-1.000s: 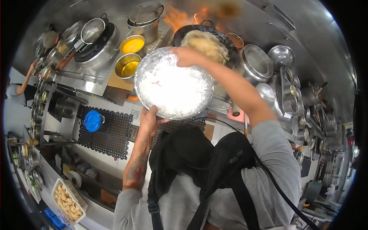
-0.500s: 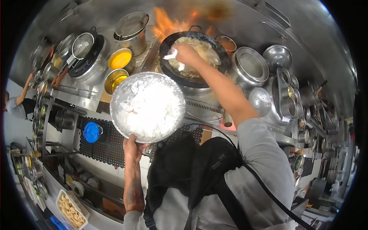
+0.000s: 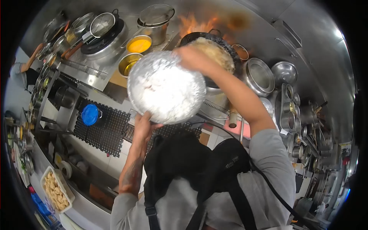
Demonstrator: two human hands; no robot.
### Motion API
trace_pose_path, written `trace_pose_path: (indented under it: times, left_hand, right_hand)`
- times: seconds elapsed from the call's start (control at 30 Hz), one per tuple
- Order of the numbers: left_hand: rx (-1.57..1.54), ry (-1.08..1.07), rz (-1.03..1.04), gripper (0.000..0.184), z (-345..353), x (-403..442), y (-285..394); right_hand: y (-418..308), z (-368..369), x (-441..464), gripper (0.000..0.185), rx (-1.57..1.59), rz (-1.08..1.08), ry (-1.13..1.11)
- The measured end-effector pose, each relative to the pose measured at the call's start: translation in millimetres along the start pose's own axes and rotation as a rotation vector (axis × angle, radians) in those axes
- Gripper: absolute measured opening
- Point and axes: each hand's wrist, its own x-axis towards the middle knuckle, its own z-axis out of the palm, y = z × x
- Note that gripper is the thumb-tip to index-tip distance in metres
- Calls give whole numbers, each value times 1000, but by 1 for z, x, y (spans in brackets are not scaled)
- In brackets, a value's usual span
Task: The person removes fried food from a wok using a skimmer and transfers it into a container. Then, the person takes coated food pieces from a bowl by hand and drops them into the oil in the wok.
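My left hand (image 3: 143, 126) grips the near rim of a large metal bowl (image 3: 135, 100), its thumb over the edge. White flour (image 3: 172, 90) fills the bowl, with a few pinkish bits showing in it. Over the bowl's far rim is my right hand (image 3: 189, 58), smeared by motion, so its fingers and anything in them cannot be made out. Just beyond, a black wok (image 3: 238, 63) holds bubbling, foaming oil (image 3: 214, 51). The bowl and my right forearm partly cover the wok.
Orange flames (image 3: 197, 25) rise behind the wok. Left of it stand a pot of orange liquid (image 3: 139, 45), a pot of yellow oil (image 3: 128, 64) and a strainer (image 3: 156, 14) on a pot. Metal bowls (image 3: 284, 73) sit at right. A person (image 3: 25, 68) stands far left.
My right hand has come back from over the wok, where it held a white floured piece, to the bowl's far rim. The bowl now appears tilted and nearer the wok; the view has shifted.
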Motion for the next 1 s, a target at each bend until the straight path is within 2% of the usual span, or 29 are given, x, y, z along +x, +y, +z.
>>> trace_pose_path:
  times: [0.07, 0.17, 0.23, 0.27, 0.33, 0.37, 0.43, 0.47, 0.53, 0.57, 0.6, 0.67, 0.7, 0.73, 0.8, 0.83, 0.9, 1.0]
  left_hand:
    - [43, -19, 5, 48, 11, 2, 0]
    - [65, -102, 13, 47, 16, 5, 0]
    - [60, -135, 37, 46, 17, 5, -3]
    - [57, -163, 59, 45, 19, 5, -4]
    - [68, -176, 63, 45, 24, 1, -1]
    - [73, -198, 47, 45, 25, 2, -1]
    - [86, -222, 27, 45, 23, 3, -1]
    - [78, -235, 14, 45, 20, 5, -3]
    - [80, -251, 1, 45, 19, 4, 0]
    - [87, -239, -15, 46, 20, 1, 4]
    - [93, -227, -31, 46, 20, -2, 6]
    - [89, -232, -40, 46, 19, -1, 5]
    - [79, -234, -50, 46, 18, 0, 5]
    - [97, -238, -49, 46, 18, 1, 4]
    - [127, -196, -6, 48, 23, 5, 2]
    - [144, -198, -10, 48, 22, 3, 1]
    - [116, -134, -56, 48, 23, 5, 3]
    - [67, -125, -96, 50, 24, 13, 1]
  right_hand:
    - [-20, 22, -7, 56, 7, -217, -399]
    - [-11, 53, -17, 67, -6, -299, -462]
    - [-3, 58, -6, 81, 313, -138, -269]
    - [-1, 56, 2, 82, 187, 119, -350]
    - [-14, 63, -4, 67, 61, 190, -163]
    - [-18, 71, -4, 67, 58, 192, -156]
    - [-27, 86, -6, 59, 200, -117, 76]
    - [-22, 85, -4, 59, 203, -112, 82]
    - [-30, 51, -3, 52, 298, -17, -187]
    - [-22, 43, 1, 47, 447, 81, -306]
    - [-15, 46, 3, 47, 453, 85, -299]
    - [3, 66, 3, 52, 191, 152, -131]
    - [-3, 79, 9, 58, 293, 298, -247]
    - [-14, 96, 6, 58, 306, 302, -234]
    - [-39, 119, -7, 60, 33, 75, 158]
    - [-37, 116, -3, 60, 46, 84, 166]
    - [-17, 94, 10, 71, 300, 68, -199]
    - [8, 82, 19, 64, 236, -3, -280]
